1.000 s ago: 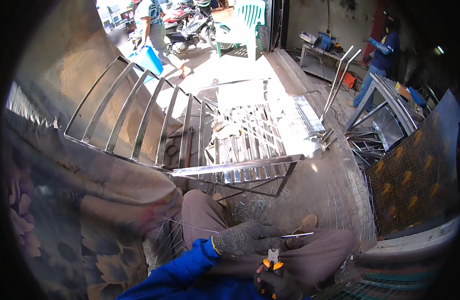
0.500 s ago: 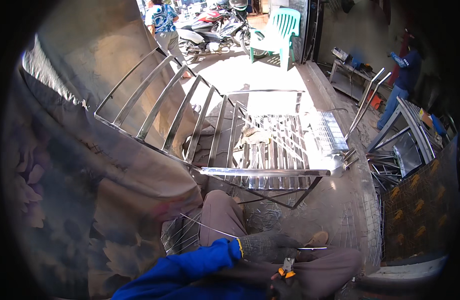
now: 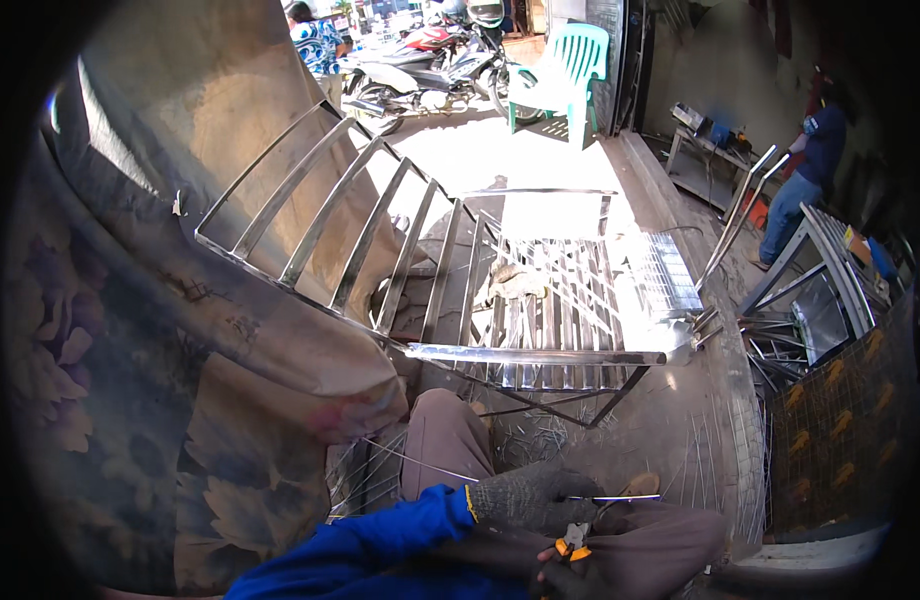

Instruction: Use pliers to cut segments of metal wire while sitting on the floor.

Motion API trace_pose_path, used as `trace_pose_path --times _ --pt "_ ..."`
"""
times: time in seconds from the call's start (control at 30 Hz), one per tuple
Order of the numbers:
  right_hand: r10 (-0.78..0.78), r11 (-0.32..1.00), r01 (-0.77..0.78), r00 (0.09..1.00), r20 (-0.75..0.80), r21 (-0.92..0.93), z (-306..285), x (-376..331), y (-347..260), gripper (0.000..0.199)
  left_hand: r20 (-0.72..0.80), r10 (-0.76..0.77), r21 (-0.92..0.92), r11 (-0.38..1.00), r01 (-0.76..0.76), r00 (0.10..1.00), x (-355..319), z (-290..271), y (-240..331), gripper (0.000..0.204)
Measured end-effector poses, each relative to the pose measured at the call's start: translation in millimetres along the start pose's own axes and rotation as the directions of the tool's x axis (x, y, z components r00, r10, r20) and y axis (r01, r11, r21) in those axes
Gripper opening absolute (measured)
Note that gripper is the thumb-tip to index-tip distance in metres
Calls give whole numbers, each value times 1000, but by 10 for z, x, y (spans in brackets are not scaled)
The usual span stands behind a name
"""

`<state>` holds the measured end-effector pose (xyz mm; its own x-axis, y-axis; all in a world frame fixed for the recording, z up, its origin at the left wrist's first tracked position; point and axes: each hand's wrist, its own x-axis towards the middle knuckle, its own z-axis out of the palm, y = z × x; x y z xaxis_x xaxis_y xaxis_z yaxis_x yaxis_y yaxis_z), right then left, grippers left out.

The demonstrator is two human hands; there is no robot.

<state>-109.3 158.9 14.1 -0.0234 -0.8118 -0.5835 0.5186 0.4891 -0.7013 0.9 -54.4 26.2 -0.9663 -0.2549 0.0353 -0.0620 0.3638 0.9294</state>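
My left hand [image 3: 528, 496], in a dark grey knitted glove below a blue sleeve, is closed around a thin metal wire [image 3: 625, 498]. One bright end of the wire sticks out to the right of the fingers; a thin length also runs up and left across my knee. Just below, my right hand [image 3: 568, 578], dark-gloved with bare fingertips, grips pliers [image 3: 577, 541] with orange handles. The jaws point upward beneath the wire, apart from it. Part of the right hand is lost in shadow at the lower edge.
Ahead lies a slatted metal bench frame [image 3: 540, 355] with a rag [image 3: 515, 283] on it. Cloth drapes [image 3: 270, 330] hang at left. Wire pieces [image 3: 695, 460] litter the floor. A green chair [image 3: 570, 75], motorcycles [image 3: 430, 75], and a person [image 3: 810, 170] at right are farther off.
The whole view has shifted slightly. The wire's bright end reaches a little farther right, and more of it shows past my left fingers. The pliers stay nearly in place.
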Motion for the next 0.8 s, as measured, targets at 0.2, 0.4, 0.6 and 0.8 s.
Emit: trace_pose_path --times 0.2,0.4,0.6,0.8 --pt "13 996 -15 1000 24 83 15 35 146 22 -89 27 34 999 -24 996 -63 22 -9 32" --pt "36 991 -40 999 34 128 29 26 159 25 -140 95 71 994 -86 986 -80 53 -33 30" --pt "6 969 -45 988 157 245 24 -9 149 31 -110 80 92 993 -70 991 -58 118 -69 33" --pt "10 820 -222 927 374 528 -29 -44 192 38 -105 100 67 993 -93 989 -9 178 -87 33"
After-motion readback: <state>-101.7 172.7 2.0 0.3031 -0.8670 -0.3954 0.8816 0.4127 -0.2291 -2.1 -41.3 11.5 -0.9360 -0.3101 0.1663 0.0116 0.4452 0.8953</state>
